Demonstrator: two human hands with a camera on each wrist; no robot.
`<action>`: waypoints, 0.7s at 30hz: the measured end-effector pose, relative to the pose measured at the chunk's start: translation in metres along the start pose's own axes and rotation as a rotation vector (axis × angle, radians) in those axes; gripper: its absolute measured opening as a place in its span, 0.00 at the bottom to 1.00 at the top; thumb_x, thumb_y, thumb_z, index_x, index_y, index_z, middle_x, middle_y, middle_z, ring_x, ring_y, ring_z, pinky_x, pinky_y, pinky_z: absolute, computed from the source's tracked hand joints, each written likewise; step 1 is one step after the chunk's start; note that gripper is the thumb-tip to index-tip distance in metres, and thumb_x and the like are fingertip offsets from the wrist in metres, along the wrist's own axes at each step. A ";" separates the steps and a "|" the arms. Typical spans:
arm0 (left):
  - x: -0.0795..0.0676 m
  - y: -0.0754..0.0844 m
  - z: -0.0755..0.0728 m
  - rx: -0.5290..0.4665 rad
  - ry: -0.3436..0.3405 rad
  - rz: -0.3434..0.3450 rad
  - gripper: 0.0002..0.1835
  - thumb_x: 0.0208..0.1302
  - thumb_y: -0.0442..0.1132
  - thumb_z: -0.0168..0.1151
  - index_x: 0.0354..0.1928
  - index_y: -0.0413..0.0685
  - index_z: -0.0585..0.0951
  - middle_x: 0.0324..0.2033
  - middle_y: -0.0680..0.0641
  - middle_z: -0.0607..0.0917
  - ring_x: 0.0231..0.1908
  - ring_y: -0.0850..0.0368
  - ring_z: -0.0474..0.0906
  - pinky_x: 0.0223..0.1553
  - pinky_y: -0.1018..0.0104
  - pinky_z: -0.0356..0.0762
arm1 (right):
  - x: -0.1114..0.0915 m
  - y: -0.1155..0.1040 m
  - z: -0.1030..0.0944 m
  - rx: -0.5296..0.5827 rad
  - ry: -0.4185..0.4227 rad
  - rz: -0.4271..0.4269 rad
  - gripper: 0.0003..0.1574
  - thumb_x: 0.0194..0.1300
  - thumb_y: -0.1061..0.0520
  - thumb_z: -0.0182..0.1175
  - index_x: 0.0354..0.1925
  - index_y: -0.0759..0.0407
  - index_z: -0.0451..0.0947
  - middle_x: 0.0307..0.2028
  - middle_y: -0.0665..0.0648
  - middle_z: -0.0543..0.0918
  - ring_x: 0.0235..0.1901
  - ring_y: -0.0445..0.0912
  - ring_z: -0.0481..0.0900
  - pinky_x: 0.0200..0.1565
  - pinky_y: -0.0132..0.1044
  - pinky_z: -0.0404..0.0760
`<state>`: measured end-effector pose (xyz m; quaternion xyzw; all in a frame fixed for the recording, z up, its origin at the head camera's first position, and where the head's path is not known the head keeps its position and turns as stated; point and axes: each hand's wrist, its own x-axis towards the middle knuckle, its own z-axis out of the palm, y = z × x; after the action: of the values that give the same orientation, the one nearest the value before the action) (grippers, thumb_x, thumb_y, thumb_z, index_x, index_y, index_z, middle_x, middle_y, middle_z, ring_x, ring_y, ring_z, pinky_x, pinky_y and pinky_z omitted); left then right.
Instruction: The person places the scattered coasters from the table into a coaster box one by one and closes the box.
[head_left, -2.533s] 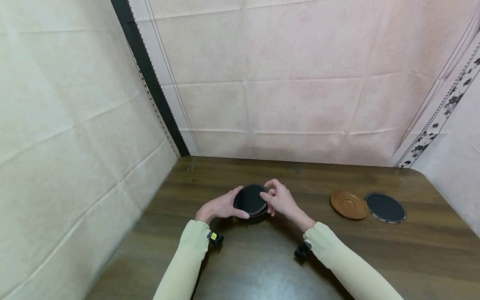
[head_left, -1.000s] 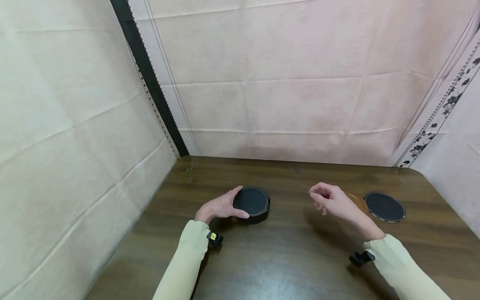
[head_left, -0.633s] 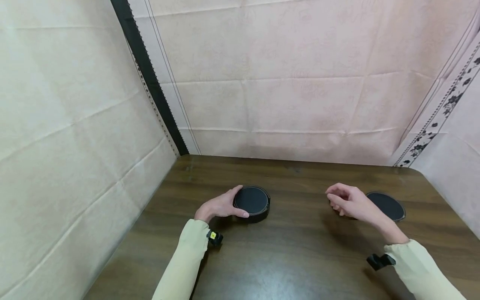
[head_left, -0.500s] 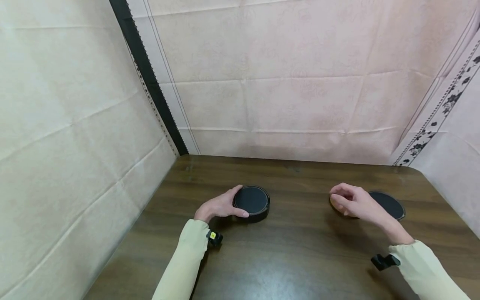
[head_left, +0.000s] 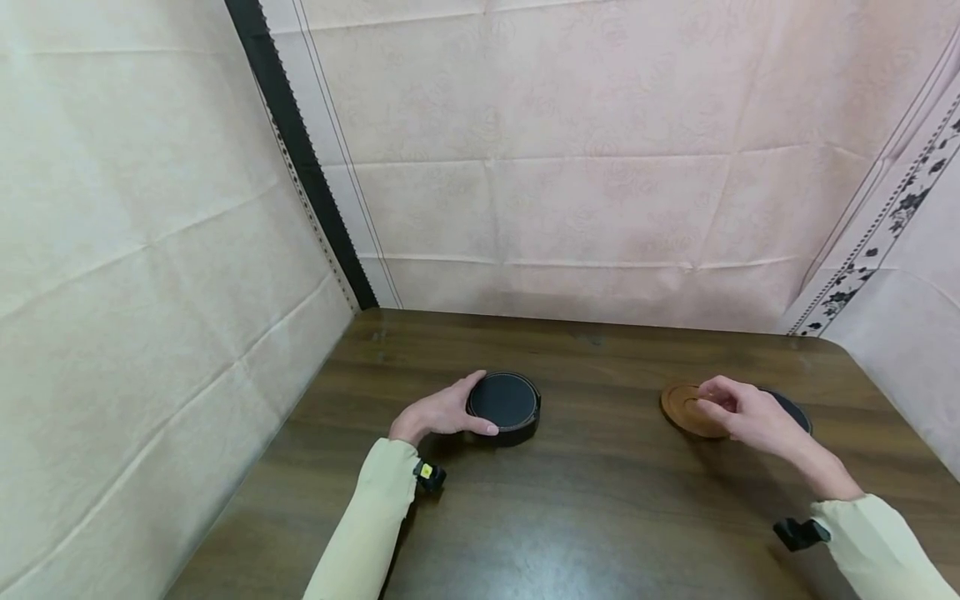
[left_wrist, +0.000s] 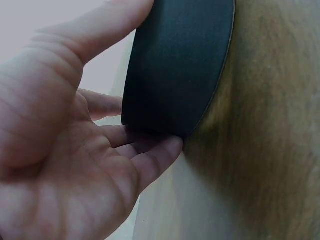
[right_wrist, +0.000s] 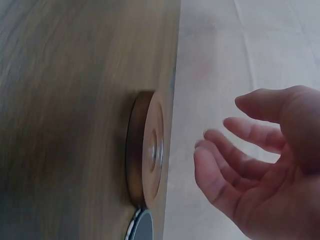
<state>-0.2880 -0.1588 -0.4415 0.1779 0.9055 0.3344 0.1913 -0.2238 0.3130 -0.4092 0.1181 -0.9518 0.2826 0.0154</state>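
Observation:
My left hand [head_left: 442, 412] grips a round black coaster holder [head_left: 517, 437] on the table, thumb on the near side and fingers behind. A black disc like a coaster [head_left: 502, 400] lies flat in its top. In the left wrist view the thumb and fingertips touch the dark curved wall [left_wrist: 175, 70]. My right hand [head_left: 757, 421] holds nothing, its fingers loosely bent above a brown wooden coaster [head_left: 681, 410] with a ringed recess. Next to that coaster is a black round coaster [head_left: 797, 410] with a shiny rim, partly hidden by the hand. The right wrist view shows a gap between fingers and wooden coaster.
The brown wooden table [head_left: 570, 492] carries all these things. Pale cloth hangs behind it [head_left: 600, 208] and along the left side [head_left: 187, 333]. A flower-patterned band [head_left: 847, 283] runs down at the back right corner.
The right hand, earlier pinching a black disc tilted over the holder, has let it go and moved right, over the wooden coaster. The disc now lies flat. The left hand has stayed put.

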 end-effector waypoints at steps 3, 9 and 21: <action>0.000 0.000 0.000 0.005 -0.001 0.002 0.61 0.47 0.65 0.73 0.78 0.58 0.48 0.76 0.43 0.56 0.70 0.45 0.59 0.69 0.42 0.61 | 0.000 0.008 -0.003 -0.063 0.019 0.010 0.19 0.70 0.49 0.59 0.50 0.61 0.77 0.38 0.57 0.84 0.30 0.43 0.78 0.29 0.35 0.76; 0.000 -0.001 0.000 0.017 0.001 0.025 0.61 0.49 0.64 0.73 0.78 0.56 0.48 0.75 0.43 0.57 0.70 0.46 0.60 0.69 0.45 0.61 | 0.001 0.027 -0.004 -0.193 0.033 0.012 0.21 0.67 0.49 0.62 0.47 0.65 0.77 0.36 0.61 0.82 0.35 0.52 0.79 0.34 0.45 0.75; 0.000 0.000 0.000 0.015 -0.001 0.035 0.60 0.50 0.63 0.73 0.78 0.55 0.47 0.75 0.43 0.57 0.70 0.46 0.61 0.69 0.45 0.62 | -0.005 0.052 -0.003 -0.278 -0.025 0.072 0.33 0.63 0.43 0.65 0.52 0.69 0.74 0.44 0.77 0.77 0.44 0.70 0.74 0.40 0.61 0.75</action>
<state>-0.2887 -0.1591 -0.4417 0.1953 0.9046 0.3310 0.1843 -0.2314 0.3581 -0.4345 0.0843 -0.9855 0.1470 0.0099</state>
